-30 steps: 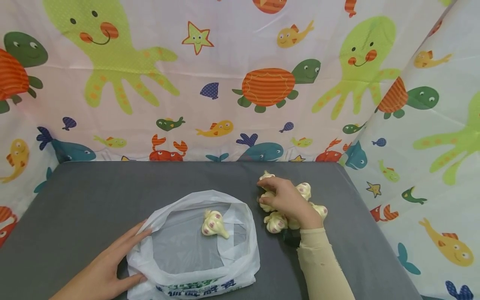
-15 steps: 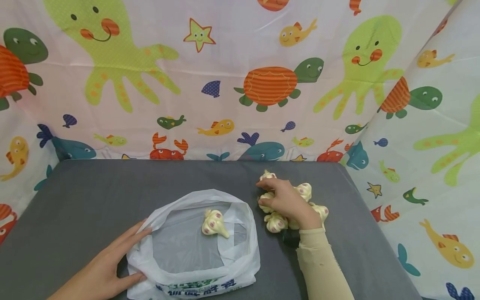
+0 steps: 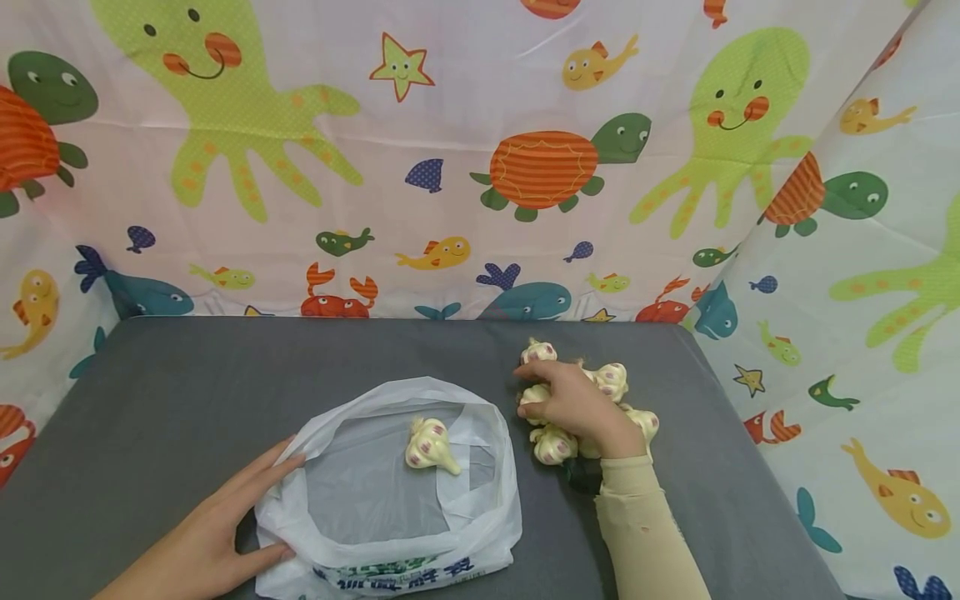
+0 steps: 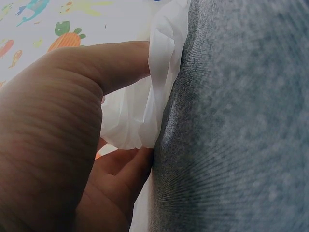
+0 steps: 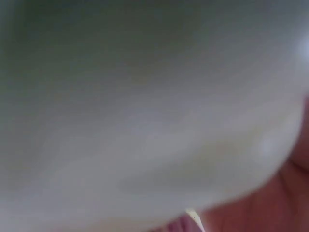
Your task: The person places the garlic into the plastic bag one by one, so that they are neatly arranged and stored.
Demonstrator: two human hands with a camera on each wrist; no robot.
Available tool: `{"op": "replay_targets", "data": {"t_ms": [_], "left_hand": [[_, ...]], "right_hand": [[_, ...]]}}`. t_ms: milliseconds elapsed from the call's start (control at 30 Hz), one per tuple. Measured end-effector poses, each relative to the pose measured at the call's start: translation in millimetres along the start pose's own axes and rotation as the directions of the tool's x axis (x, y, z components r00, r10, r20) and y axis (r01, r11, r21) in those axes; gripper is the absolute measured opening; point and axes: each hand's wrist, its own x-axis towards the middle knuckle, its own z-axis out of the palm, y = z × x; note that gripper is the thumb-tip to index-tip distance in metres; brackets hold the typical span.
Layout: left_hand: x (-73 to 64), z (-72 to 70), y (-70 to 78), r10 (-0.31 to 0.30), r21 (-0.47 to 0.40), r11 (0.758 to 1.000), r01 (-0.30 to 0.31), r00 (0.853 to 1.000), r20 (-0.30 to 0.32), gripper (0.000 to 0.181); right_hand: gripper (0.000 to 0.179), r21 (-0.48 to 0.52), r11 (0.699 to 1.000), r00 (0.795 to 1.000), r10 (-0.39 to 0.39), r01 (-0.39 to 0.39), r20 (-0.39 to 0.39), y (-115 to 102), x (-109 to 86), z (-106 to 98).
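Observation:
A white plastic bag (image 3: 480,533) lies with its mouth spread wide on the grey table. One garlic bulb (image 3: 429,444), cream with purplish spots, is inside it. My left hand (image 3: 210,533) rests against the bag's left side, fingers extended over the rim and thumb on the front. In the left wrist view, bag plastic (image 4: 161,82) sits between thumb and fingers. Over the garlic pile at right, my right hand (image 3: 581,406) holds a garlic bulb (image 3: 534,402) between thumb and fingers. A pale, blurred surface (image 5: 145,159) fills most of the right wrist view.
More garlic bulbs surround the right hand: one (image 3: 538,351) behind, one (image 3: 554,445) in front, others (image 3: 611,381) to the right. Something dark (image 3: 582,477) lies under the right wrist. A curtain (image 3: 450,100) printed with sea animals rises behind the table (image 3: 225,367).
The hands, bag and bulbs stay almost where they were; the head view has shifted slightly. The right hand keeps its place at the garlic pile.

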Motion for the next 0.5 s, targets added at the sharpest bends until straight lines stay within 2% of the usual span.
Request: {"op": "replay_targets", "data": {"t_ms": [100,300,500], "left_hand": [[0.5,0.8,-0.4,0.014,0.002,1.000,-0.014,1.000,-0.007,0.108],[0.1,1.0,0.2,0.000,0.017,1.000,0.000,1.000,-0.006,0.108],[1.5,2.2,0.0,-0.005,0.030,1.000,0.005,1.000,-0.006,0.107]], "right_hand": [[0.054,-0.002,1.000,1.000,0.013,-0.013,0.014,-0.1,-1.4,-0.8],[0.053,-0.022,1.000,0.999,0.014,-0.013,0.029,0.5,-2.1,-1.7],[0.053,0.012,0.999,0.999,0.037,-0.037,0.036,2.4,-3.2,-0.6]]}}
